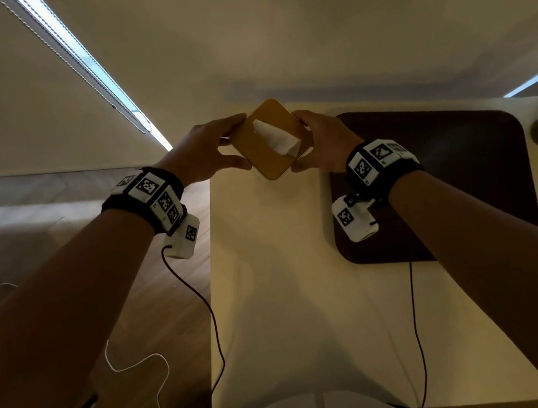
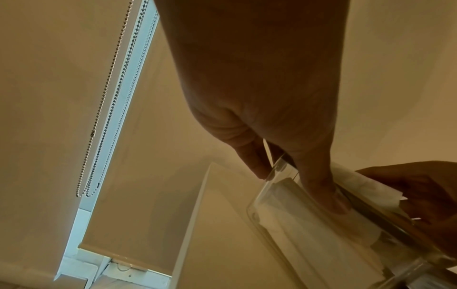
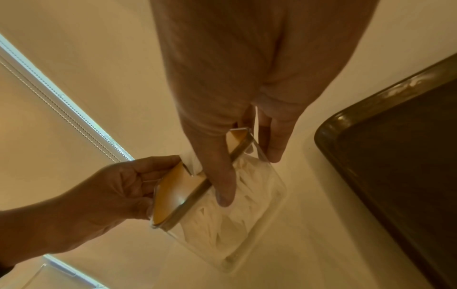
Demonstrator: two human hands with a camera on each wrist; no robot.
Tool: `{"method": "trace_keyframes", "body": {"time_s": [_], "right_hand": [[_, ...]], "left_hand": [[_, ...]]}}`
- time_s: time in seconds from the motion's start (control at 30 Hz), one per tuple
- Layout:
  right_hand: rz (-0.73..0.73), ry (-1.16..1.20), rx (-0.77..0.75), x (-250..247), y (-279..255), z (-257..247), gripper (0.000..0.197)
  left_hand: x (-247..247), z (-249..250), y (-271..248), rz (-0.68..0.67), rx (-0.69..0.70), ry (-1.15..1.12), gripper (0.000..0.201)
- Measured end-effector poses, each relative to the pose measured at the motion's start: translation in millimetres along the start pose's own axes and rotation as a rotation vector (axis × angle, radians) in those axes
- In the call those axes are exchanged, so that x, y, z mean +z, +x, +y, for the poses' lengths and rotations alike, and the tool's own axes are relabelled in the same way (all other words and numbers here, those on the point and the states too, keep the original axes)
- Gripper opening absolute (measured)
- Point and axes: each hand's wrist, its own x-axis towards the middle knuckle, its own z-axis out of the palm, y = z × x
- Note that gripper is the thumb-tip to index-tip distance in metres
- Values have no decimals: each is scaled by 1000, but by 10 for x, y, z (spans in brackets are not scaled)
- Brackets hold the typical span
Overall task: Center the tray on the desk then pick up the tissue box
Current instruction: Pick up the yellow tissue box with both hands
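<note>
A person's left hand and right hand clasp opposite sides of the tissue box, fingers curled round its clear walls just under the tan lid, from whose slot a white tissue pokes. The box hangs at the far end of the pale desk, apparently already clear of it, turned corner-on to the wearer. The dark tray lies flat just beside it to the right, apart from it. For a clean lift, the squeeze is best kept even on both walls, the lid level and the raise straight, since smooth plastic may slip.
</note>
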Motion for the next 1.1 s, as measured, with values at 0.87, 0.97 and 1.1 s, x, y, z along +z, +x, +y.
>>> {"method": "trace_keyframes", "body": {"time_s": [0.87, 0.97, 1.1], "right_hand": [[415, 647, 331, 1209, -314, -336, 123], [388, 592, 297, 1080, -277, -294, 117], [319, 542, 176, 724, -247, -154, 104]], "left_hand": [[-111, 13, 137, -219, 13, -33, 101], [2, -17, 29, -124, -20, -185, 98], [156, -33, -125, 40, -69, -308, 97]]}}
